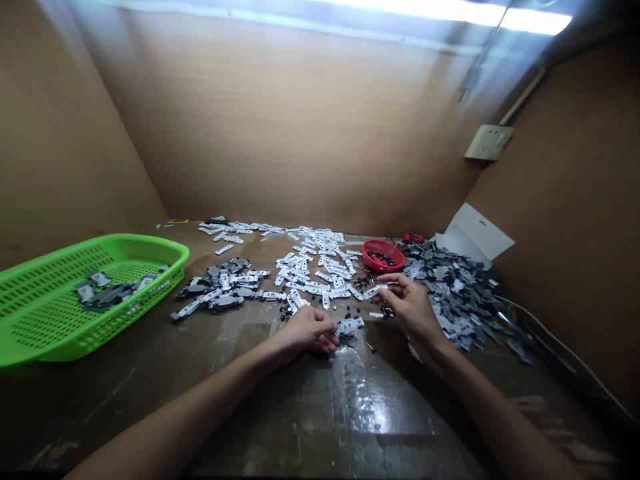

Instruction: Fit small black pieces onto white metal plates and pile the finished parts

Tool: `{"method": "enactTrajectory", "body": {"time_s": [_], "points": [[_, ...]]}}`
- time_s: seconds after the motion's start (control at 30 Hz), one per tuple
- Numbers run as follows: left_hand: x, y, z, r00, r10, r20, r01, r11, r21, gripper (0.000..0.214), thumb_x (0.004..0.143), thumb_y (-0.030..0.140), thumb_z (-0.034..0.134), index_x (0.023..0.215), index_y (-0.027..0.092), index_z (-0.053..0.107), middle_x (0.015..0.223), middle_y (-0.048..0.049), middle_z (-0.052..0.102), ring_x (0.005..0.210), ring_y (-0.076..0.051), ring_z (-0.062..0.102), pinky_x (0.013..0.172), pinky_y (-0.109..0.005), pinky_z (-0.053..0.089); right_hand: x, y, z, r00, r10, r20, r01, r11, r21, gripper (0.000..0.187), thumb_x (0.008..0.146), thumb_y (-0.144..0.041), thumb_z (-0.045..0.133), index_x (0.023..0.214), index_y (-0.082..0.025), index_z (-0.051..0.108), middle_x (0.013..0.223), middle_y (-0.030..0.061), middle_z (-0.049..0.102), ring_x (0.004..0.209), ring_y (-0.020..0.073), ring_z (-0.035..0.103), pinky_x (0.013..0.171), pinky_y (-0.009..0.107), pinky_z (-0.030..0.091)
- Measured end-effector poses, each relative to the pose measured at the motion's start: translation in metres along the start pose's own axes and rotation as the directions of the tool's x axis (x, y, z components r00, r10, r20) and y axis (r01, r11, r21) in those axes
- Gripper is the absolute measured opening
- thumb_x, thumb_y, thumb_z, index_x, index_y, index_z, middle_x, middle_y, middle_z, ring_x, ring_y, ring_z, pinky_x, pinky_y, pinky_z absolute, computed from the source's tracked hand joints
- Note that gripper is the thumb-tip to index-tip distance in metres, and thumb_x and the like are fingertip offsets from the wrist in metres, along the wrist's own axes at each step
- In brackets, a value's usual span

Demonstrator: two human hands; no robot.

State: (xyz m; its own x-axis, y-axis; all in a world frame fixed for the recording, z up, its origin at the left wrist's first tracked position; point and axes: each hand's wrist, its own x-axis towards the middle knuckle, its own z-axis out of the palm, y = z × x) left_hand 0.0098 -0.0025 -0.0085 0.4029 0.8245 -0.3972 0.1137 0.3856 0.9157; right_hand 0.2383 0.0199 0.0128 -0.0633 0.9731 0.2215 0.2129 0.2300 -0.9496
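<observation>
My right hand (410, 310) was closed in a pinch, thumb and forefinger gripping a white flat bracket (374, 291) that projected to the left of the grip. My left hand (306, 331) lay curled low on the wooden bench (350, 413), just left of and slightly nearer than the right; I could not tell whether it was closed on anything. A second white bracket (351, 325) lay just beside its fingertips, between the two hands, with small black parts (351, 341) scattered directly below it. Beyond and between the hands, a spread of white brackets (313, 267) reached toward the back wall. Left of that spread, and left of my left hand, lay a group of grey-and-white parts (220, 288). Right of my right hand, a heap of grey metal parts (453, 297) ran toward the right wall. Just beyond the right hand stood a red basket (383, 255) holding small black parts. Well left of both hands, a green plastic basket (45, 300) held grey parts (107, 290). Farther beyond the right hand, a white card (473, 233) leaned against the wall below a wall socket (489, 141)
</observation>
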Motion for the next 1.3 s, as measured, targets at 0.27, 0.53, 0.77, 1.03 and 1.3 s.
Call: {"method": "enactTrajectory", "body": {"time_s": [0.27, 0.53, 0.77, 1.03, 1.3], "points": [[-0.003, 0.005, 0.003, 0.999, -0.031, -0.019, 0.032, 0.998, 0.045, 0.028, 0.065, 0.038, 0.064, 0.071, 0.011, 0.058, 0.068, -0.0071, 0.066, 0.053, -0.011, 0.061, 0.047, -0.018, 0.044, -0.012, -0.014, 0.012, 0.969, 0.128, 0.211, -0.175, 0.959, 0.221, 0.031, 0.073, -0.035, 0.061, 0.097, -0.017, 0.053, 0.074, 0.0029, 0.064, 0.068, 0.0149, 0.062, 0.064, 0.027, 0.047], [-0.002, 0.004, 0.003, 0.999, -0.04, -0.025, 0.042, 0.998, 0.043, 0.03, 0.065, 0.039, 0.065, 0.073, 0.011, 0.058, 0.07, -0.0081, 0.067, 0.055, -0.011, 0.061, 0.048, -0.018, 0.044, -0.015, -0.02, 0.011, 0.99, 0.058, 0.127, -0.069, 0.994, 0.086, 0.027, 0.069, -0.037, 0.064, 0.085, -0.015, 0.063, 0.075, 0.0031, 0.061, 0.062, 0.0115, 0.052, 0.059, 0.024, 0.044], [-0.003, 0.005, 0.003, 1.0, -0.021, -0.011, 0.022, 0.999, 0.037, 0.028, 0.067, 0.037, 0.063, 0.071, 0.01, 0.059, 0.068, -0.0081, 0.066, 0.053, -0.011, 0.061, 0.047, -0.018, 0.044, -0.02, -0.016, 0.023, 0.991, 0.048, 0.128, -0.035, 0.994, -0.103, 0.017, 0.069, -0.032, 0.062, 0.075, -0.016, 0.064, 0.069, 0.0029, 0.063, 0.061, 0.0131, 0.054, 0.056, 0.024, 0.043], [-0.002, 0.001, 0.001, 1.0, -0.009, 0.003, 0.009, 1.0, 0.023, 0.025, 0.069, 0.035, 0.062, 0.07, 0.01, 0.059, 0.066, -0.0078, 0.066, 0.051, -0.01, 0.06, 0.046, -0.018, 0.044, -0.022, -0.007, 0.03, 0.988, 0.083, 0.133, -0.069, 0.992, -0.105, 0.015, 0.068, -0.029, 0.063, 0.073, -0.015, 0.063, 0.068, 0.003, 0.063, 0.06, 0.014, 0.056, 0.054, 0.024, 0.043], [-0.002, 0.002, 0.001, 1.0, -0.015, -0.008, 0.015, 1.0, -0.001, 0.026, 0.068, 0.036, 0.064, 0.07, 0.01, 0.058, 0.068, -0.0082, 0.066, 0.053, -0.01, 0.06, 0.047, -0.018, 0.044, -0.021, -0.003, 0.034, 0.968, 0.198, 0.154, -0.202, 0.979, 0.01, 0.023, 0.065, -0.033, 0.066, 0.076, -0.013, 0.065, 0.058, 0.0011, 0.058, 0.047, 0.0106, 0.048, 0.045, 0.022, 0.038]]}}
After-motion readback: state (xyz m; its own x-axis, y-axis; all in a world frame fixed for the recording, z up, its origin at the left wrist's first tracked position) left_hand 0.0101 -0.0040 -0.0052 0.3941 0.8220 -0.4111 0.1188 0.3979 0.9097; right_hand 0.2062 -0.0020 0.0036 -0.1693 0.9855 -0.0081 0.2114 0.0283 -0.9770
